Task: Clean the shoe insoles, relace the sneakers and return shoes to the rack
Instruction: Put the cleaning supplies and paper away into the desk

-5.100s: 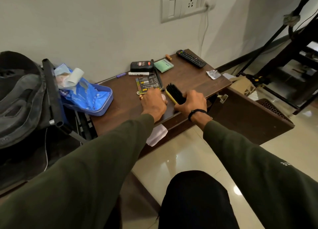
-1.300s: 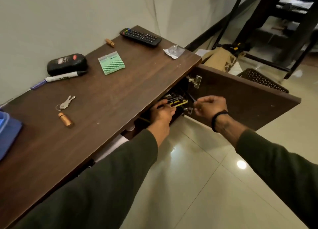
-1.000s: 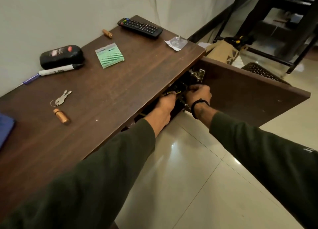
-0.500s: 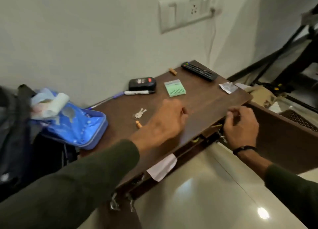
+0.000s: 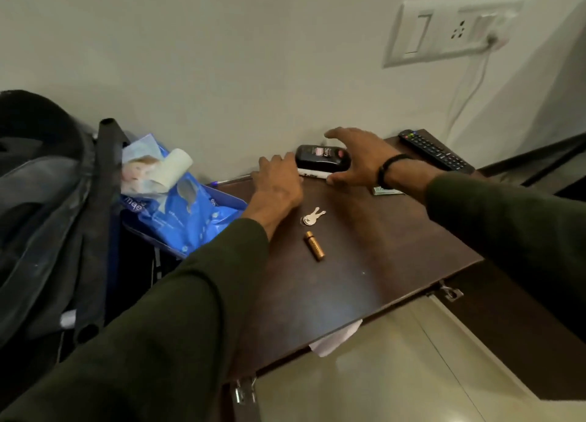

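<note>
On top of the dark wooden cabinet (image 5: 364, 263), near the wall, both hands of the person reach toward a small black container (image 5: 322, 158) with a red spot on its label. The right hand (image 5: 358, 158) is spread wide over it, thumb low on the near side and fingers stretched above the far side; the fingers are straight and do not close on it, and I cannot tell if they touch it. The left hand (image 5: 279, 183) lies flat on the wood just beside the left end of the container, fingers relaxed, with the fingertips on or next to a white marker pen (image 5: 312, 175) that lies just in front of the container.

Nearer to the person are two small keys (image 5: 312, 216) and a gold-coloured battery (image 5: 314, 245), a little apart from each other. A green and white packet (image 5: 388, 191) shows partly under the right wrist. A black remote control (image 5: 436, 150) lies at the far right corner. At the left end stands a blue tray (image 5: 222, 199) with a blue plastic packet (image 5: 177, 206) in it, and beside that a dark bag (image 5: 41, 199). A white socket plate (image 5: 450, 31) is on the wall. No shoes, insoles or laces are visible.
</note>
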The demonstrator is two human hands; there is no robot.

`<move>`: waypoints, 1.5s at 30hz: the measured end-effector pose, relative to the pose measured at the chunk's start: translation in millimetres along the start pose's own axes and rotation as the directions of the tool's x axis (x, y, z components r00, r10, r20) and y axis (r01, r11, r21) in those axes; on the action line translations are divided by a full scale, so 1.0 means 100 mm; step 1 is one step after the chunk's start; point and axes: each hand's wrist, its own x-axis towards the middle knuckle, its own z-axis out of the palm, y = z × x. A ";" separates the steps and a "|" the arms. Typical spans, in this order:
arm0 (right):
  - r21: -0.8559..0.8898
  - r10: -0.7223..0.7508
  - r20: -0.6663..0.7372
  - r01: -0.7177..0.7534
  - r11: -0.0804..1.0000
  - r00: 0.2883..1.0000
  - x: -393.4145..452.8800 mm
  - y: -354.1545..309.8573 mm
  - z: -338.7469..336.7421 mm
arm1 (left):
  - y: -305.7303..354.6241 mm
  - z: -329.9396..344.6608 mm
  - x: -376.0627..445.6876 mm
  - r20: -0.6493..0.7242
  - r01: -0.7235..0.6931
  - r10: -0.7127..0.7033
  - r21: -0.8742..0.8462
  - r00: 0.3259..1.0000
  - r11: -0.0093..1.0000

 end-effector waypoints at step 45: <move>0.854 0.561 -0.014 -0.282 0.438 0.828 -1.33 -0.02 -0.18 | 0.83 -0.32 -0.73 0.408 0.416 -0.084 -0.897 0.909 0.148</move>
